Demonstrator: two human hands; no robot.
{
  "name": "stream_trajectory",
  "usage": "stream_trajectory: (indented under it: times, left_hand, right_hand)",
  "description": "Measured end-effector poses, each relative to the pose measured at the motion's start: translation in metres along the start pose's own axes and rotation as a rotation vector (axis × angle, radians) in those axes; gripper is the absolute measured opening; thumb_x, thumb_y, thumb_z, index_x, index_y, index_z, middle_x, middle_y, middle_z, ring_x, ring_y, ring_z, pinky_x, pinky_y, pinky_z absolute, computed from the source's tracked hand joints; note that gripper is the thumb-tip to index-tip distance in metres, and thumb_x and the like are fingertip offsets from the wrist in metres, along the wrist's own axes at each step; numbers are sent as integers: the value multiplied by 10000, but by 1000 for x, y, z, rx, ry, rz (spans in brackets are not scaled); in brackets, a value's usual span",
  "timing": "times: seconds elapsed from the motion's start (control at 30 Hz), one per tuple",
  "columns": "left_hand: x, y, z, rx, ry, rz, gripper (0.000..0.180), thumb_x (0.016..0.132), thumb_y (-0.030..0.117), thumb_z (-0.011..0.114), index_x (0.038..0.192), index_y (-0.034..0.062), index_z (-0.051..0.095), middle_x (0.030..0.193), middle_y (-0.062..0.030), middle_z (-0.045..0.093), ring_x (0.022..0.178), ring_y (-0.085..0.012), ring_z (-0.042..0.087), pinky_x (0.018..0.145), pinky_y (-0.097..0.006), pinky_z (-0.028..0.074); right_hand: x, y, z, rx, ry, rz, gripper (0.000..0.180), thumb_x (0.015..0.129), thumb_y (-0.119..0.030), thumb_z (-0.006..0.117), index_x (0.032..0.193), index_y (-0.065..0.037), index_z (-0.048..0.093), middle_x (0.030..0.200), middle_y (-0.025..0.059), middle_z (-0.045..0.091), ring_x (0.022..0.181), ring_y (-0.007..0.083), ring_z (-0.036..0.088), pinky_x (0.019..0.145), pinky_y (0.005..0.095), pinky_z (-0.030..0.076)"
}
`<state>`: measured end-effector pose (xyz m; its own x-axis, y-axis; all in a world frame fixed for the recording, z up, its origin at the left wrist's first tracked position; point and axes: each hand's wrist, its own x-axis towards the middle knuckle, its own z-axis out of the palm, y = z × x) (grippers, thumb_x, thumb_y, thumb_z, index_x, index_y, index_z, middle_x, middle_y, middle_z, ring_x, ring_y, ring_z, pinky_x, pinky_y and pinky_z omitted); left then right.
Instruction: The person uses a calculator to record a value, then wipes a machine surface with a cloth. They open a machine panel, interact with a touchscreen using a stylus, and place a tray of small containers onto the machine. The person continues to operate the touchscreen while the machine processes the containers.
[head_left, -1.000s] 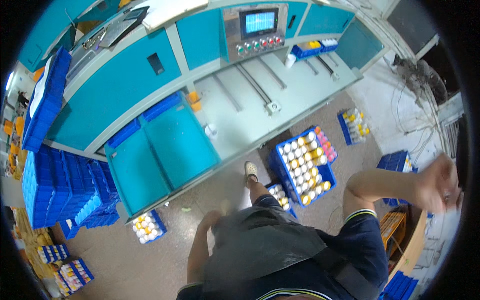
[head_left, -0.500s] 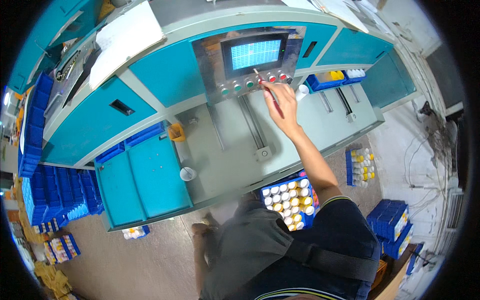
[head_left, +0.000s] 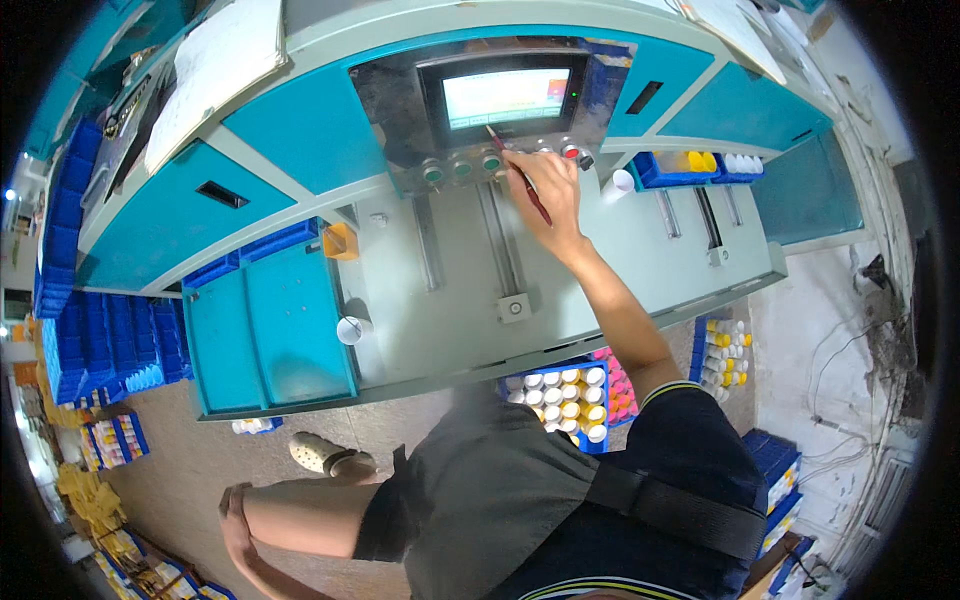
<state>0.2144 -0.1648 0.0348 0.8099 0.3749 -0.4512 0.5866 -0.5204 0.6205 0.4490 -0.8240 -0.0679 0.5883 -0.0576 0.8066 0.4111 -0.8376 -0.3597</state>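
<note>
My right hand (head_left: pixel 545 190) is closed round a slim dark red pen-like stick (head_left: pixel 499 142) with a pale tip. That tip is at the lower edge of a lit touch screen (head_left: pixel 508 96) set in a metal panel; whether it touches is too small to tell. Under the screen, close to my fingers, runs a row of round push buttons (head_left: pixel 462 166), green and red. At the lower left, my left hand (head_left: pixel 236 515) is cupped round my bent knee (head_left: pixel 285 520), with no object visible in it.
White cups stand on the grey machine bed (head_left: pixel 450 320), one (head_left: pixel 352 330) by the teal tray (head_left: pixel 300 340) and one (head_left: pixel 617 184) right of my hand. An orange box (head_left: pixel 340 241) sits behind the tray. Below the bed edge is a blue crate of capped bottles (head_left: pixel 560 400).
The screen's table page has turned into a mostly white page. My right hand and the stick have shifted left along the screen's lower edge. My bent leg and left hand show more fully.
</note>
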Motion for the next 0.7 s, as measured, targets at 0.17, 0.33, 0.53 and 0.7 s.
stream_trajectory:
  times: [0.17, 0.33, 0.53, 0.7]
  left_hand:
    - [-53, 61, 18, -5, 240, 281, 282, 997, 190, 524, 1106, -29, 665, 1096, -136, 685, 1063, -247, 609, 1017, -378, 438]
    - [-28, 84, 25, -49, 227, 377, 240, 995, 133, 514, 1101, -34, 651, 1151, -146, 682, 1130, -252, 605, 1069, -395, 417]
    - [0, 115, 24, 76, 255, 365, 294, 1023, 138, 471, 1161, -45, 654, 1152, -158, 682, 1115, -282, 613, 1040, -387, 432]
    - [11, 140, 17, 527, 189, 344, 378, 1033, 233, 541, 1298, -24, 622, 1233, -253, 677, 1146, -384, 651, 998, -441, 486]
  right_hand:
    - [5, -7, -17, -2, 6, 32, 270, 838, -43, 751, 1104, -72, 717, 969, 31, 730, 917, 216, 651, 848, 372, 399]
    - [19, -10, -35, -52, 41, 35, 278, 833, -71, 767, 1106, -90, 719, 929, 21, 718, 897, 210, 640, 838, 374, 384]
    - [16, -11, -12, -55, -13, 0, 247, 857, -100, 752, 1101, -109, 720, 910, 17, 702, 907, 224, 634, 868, 392, 376]
    - [15, -17, -7, -98, -53, 99, 254, 848, -86, 755, 1101, -96, 732, 983, 3, 733, 955, 188, 650, 930, 368, 390]
